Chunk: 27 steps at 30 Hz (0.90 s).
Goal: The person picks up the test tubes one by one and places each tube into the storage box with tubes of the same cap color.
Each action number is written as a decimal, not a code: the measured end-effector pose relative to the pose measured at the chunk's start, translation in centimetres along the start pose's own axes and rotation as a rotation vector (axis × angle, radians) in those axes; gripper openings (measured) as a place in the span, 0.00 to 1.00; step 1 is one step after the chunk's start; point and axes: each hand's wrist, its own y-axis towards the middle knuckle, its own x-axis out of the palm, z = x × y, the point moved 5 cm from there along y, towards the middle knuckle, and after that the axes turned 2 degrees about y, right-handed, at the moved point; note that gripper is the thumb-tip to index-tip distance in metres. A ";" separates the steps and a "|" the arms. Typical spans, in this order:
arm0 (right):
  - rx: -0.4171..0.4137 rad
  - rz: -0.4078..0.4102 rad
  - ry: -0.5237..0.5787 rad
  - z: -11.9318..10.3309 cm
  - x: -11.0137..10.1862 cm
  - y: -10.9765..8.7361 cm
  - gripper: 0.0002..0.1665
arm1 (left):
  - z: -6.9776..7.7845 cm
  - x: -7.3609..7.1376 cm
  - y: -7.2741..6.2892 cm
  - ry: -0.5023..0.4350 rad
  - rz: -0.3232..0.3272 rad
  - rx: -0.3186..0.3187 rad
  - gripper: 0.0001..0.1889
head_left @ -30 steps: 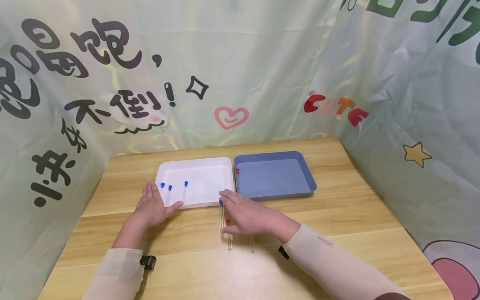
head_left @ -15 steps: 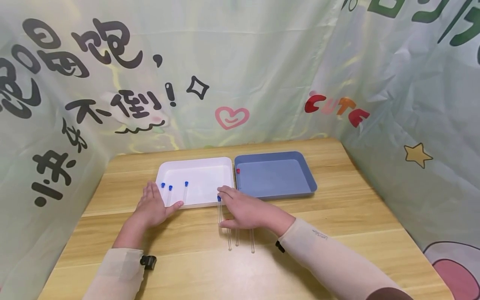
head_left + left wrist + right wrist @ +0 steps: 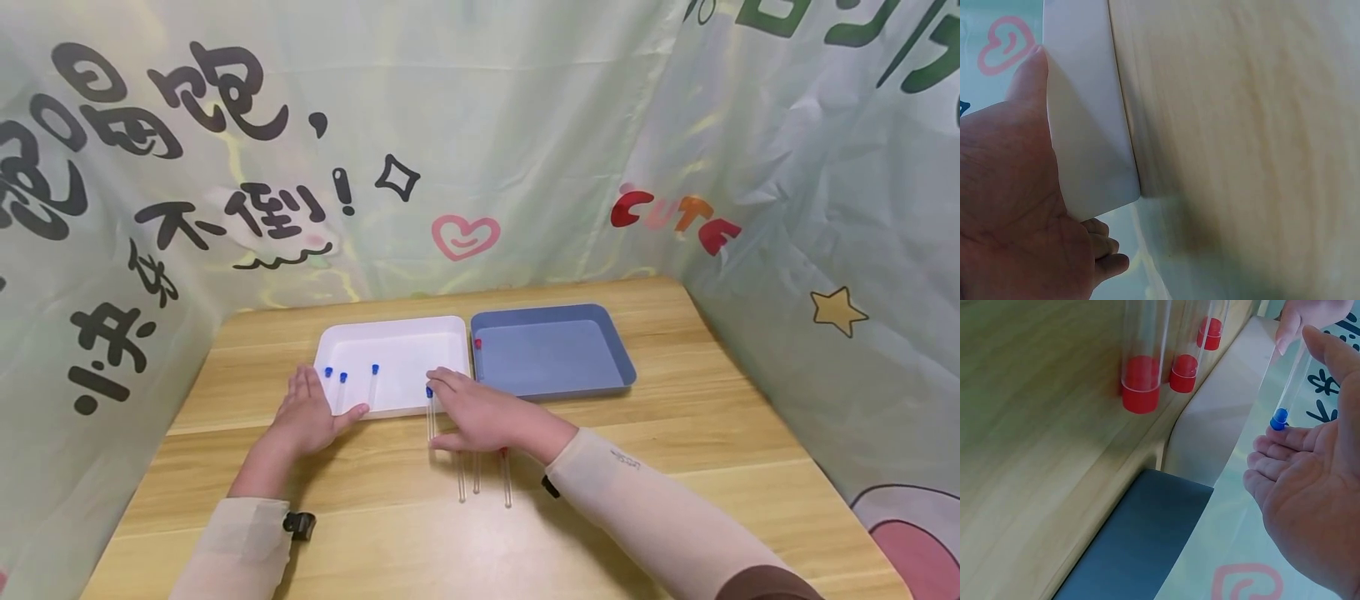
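Observation:
My right hand [image 3: 480, 412] pinches a test tube [image 3: 431, 422] with a blue cap between thumb and fingers, over the front edge of the white tray [image 3: 408, 342]. In the right wrist view the blue cap [image 3: 1279, 419] sits at the fingertips. At the tray's left front corner, my left hand [image 3: 306, 417] rests with fingers along the side and thumb along the front rim. Several blue-capped test tubes, one of them upright in the picture [image 3: 374, 387], lie inside that tray. Red-capped test tubes [image 3: 507, 483] lie on the table below my right hand, partly covered by it.
A blue-grey tray [image 3: 555, 350] stands right beside the white one, with a red-capped tube [image 3: 478, 343] at its left wall. Both trays are on a wooden table [image 3: 375, 533]. Printed cloth [image 3: 525, 133] hangs around the back and sides.
My right hand has moved left and slightly away from me with the blue-capped test tube, uncovering more of the red-capped tubes. My left hand stays at the tray corner.

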 end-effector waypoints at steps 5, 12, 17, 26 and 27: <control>-0.001 0.002 0.003 0.1 -0.1 0.6 0.56 | 0.1 0.0 0.0 -0.004 0.001 -0.001 0.70; 0.025 0.002 0.051 0.5 -0.2 1.6 0.56 | 0.0 -0.1 0.0 0.001 0.015 0.002 0.69; 0.030 0.007 0.057 0.8 -0.3 2.3 0.56 | -0.1 -0.2 0.0 -0.016 0.026 0.000 0.70; 0.029 0.011 0.056 1.0 -0.5 3.5 0.55 | 0.0 -0.1 0.0 -0.004 0.014 -0.005 0.70; 0.028 0.013 0.057 1.1 -0.5 3.6 0.55 | 0.0 -0.1 0.1 -0.003 0.013 -0.005 0.70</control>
